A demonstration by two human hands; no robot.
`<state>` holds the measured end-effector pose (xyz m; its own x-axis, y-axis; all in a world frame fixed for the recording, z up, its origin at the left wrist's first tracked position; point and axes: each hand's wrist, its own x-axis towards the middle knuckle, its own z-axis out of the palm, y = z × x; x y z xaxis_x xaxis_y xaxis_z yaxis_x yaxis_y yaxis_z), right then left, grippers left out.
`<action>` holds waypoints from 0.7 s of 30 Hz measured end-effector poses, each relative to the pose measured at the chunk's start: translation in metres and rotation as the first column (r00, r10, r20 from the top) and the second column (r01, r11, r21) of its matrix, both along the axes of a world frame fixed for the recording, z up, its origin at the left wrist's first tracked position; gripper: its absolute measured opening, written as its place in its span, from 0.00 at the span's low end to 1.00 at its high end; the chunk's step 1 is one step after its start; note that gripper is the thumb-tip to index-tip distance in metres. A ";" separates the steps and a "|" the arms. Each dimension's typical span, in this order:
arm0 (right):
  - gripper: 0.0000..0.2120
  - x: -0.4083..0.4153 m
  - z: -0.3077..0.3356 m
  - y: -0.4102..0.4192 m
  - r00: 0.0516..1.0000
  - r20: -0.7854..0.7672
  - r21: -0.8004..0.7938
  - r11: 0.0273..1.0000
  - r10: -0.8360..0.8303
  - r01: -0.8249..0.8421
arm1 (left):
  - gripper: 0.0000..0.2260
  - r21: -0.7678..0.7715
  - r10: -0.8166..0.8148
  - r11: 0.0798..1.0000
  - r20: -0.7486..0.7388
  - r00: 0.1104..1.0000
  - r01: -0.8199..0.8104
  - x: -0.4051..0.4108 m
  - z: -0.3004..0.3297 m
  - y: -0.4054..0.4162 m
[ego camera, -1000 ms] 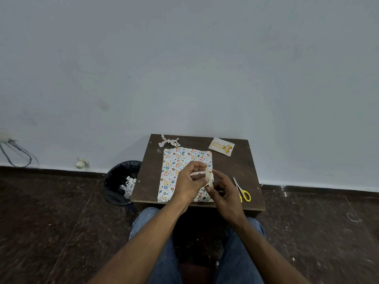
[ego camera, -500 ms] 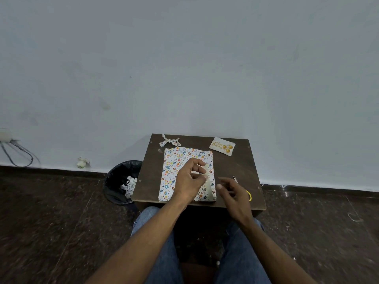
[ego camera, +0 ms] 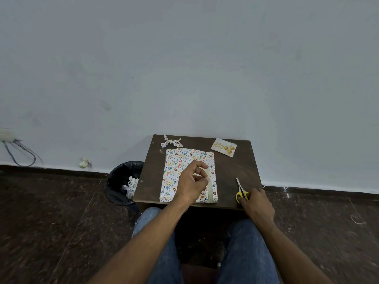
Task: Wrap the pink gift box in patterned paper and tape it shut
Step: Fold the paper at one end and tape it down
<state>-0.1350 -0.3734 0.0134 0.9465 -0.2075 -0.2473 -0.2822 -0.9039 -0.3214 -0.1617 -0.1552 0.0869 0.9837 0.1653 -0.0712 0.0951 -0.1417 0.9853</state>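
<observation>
Gift box (ego camera: 185, 160), wrapped in patterned paper, lies under the left hand (ego camera: 191, 182), which pinches a tape strip (ego camera: 210, 188) over its right edge. The right hand (ego camera: 255, 203) has left the tape and now closes on the yellow scissors (ego camera: 241, 191), likely for cutting. Beyond lie a bow (ego camera: 171, 142) and birthday card (ego camera: 224, 147), neither obstructing.

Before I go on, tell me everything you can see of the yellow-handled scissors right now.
The scissors lie flat on the dark table, near its front right corner, right of the wrapped box and apart from it. The blades look like thin pale metal, closed or nearly so, pointing away from the person. The yellow handle loops, plastic by their look, face the near edge. The right hand rests on the handles; its fingers partly hide them, so the grip is unclear.
</observation>
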 end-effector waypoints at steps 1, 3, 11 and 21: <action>0.17 0.001 0.002 0.002 1.000 -0.020 -0.011 1.000 0.004 -0.004 | 0.15 0.002 0.001 1.000 -0.001 1.000 -0.001 0.000 0.000 0.000; 0.18 0.003 0.007 0.005 0.998 -0.059 -0.015 1.000 0.000 -0.001 | 0.15 0.000 0.001 1.000 -0.005 1.000 -0.001 0.000 -0.001 -0.002; 0.09 0.014 0.019 0.010 0.915 -0.376 0.594 0.720 -0.146 0.359 | 0.14 -0.007 -0.010 1.000 -0.015 1.000 0.010 -0.001 0.001 0.003; 0.04 0.025 0.041 -0.007 0.913 -0.028 0.690 0.669 0.407 -0.277 | 0.15 0.011 -0.065 0.998 -0.019 0.998 0.065 -0.003 0.004 0.011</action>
